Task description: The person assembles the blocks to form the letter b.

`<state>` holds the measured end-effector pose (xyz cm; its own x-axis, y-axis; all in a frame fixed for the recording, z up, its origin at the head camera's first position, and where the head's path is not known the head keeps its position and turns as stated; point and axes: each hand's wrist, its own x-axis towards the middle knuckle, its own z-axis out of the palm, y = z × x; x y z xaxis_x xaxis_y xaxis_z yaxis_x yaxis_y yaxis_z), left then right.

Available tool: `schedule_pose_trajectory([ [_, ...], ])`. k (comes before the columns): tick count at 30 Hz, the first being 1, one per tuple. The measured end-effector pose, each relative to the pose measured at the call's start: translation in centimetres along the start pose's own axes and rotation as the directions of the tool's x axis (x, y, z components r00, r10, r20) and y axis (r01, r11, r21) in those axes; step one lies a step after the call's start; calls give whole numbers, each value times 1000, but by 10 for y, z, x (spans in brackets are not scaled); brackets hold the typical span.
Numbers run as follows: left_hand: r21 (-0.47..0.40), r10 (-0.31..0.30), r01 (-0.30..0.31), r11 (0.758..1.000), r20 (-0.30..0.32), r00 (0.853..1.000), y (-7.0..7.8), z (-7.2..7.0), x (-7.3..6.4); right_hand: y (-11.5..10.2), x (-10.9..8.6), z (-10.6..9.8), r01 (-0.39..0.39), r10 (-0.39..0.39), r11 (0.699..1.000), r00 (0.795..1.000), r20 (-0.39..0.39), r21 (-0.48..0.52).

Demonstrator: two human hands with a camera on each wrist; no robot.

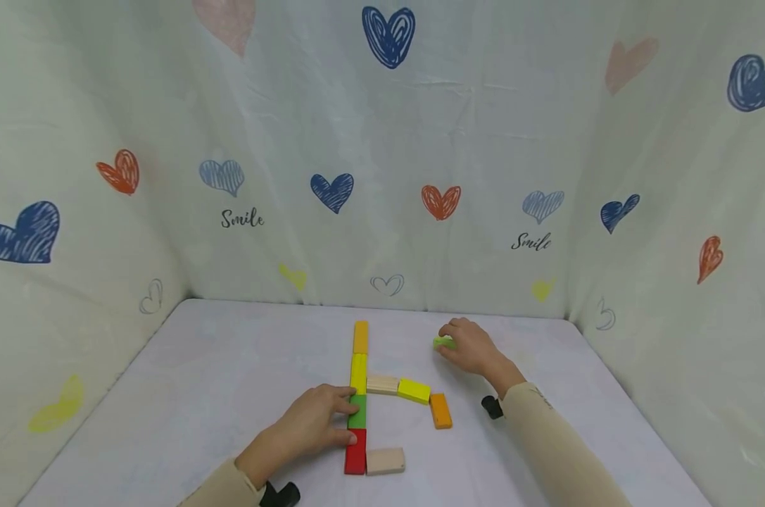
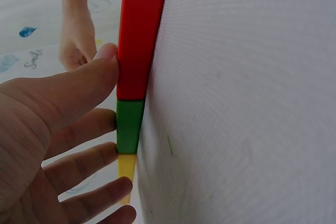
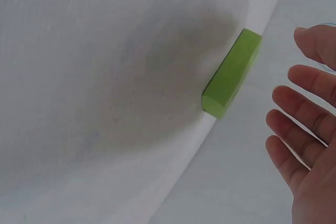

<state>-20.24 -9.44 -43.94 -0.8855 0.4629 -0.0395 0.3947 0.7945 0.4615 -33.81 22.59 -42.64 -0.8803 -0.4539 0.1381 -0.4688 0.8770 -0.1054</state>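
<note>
A column of wooden blocks runs away from me: a red block [image 1: 355, 461], a green block [image 1: 359, 414], a yellow block [image 1: 359, 370] and a yellow-orange block [image 1: 361, 336]. My left hand [image 1: 312, 420] rests along its left side, thumb against the red block and loosely spread fingertips by the green and yellow ones. Farther back on the right, my right hand [image 1: 476, 348] is over a light green block [image 3: 231, 74]. In the right wrist view its fingers are extended and spread, with a gap between them and that block, which lies on the table.
Right of the column, a plain wood block [image 1: 382, 384], a second yellow block [image 1: 414, 391] and an orange block [image 1: 441, 411] form a bent row. Another plain block [image 1: 386, 461] lies beside the red one. A heart-printed cloth [image 1: 382, 141] hangs behind the white table [image 1: 230, 352].
</note>
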Motion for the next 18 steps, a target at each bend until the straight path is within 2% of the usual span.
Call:
schedule_pose_trajectory([
  [18, 22, -5, 5, 1000, 7, 1000, 2, -1, 0, 23, 8, 8, -121, 115, 992, 985, 129, 38],
])
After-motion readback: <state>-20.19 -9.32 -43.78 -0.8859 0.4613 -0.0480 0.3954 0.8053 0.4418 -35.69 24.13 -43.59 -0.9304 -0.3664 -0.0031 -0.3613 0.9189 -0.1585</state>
